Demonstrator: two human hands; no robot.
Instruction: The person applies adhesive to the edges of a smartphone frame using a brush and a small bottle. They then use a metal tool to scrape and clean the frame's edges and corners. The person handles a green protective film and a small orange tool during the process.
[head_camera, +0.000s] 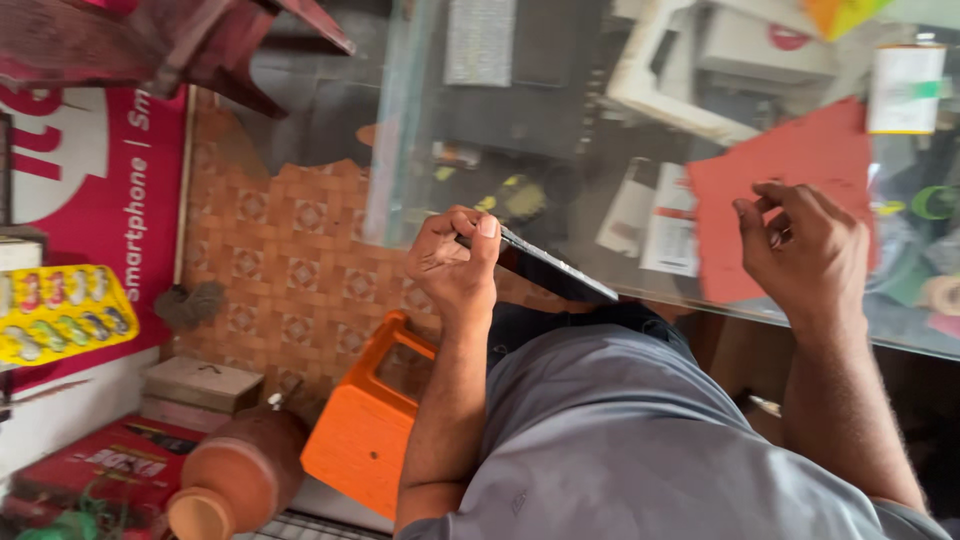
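Note:
My left hand (455, 262) grips one end of a flat black smartphone (555, 272), thumb pressed on its top face. The phone lies slanted across the near edge of a glass counter (400, 150). My right hand (805, 250) hovers over a red mat (790, 170) on the glass, fingers curled loosely and apart, holding nothing that I can see. A grey shirt fills the bottom middle of the view.
An orange plastic stool (365, 430) and a brown clay pot (235, 480) stand on the patterned tile floor. A yellow blister pack (60, 312), small boxes (200, 392) and a red poster (100, 170) are at the left. Boxes and a white bottle (903, 88) show around the glass.

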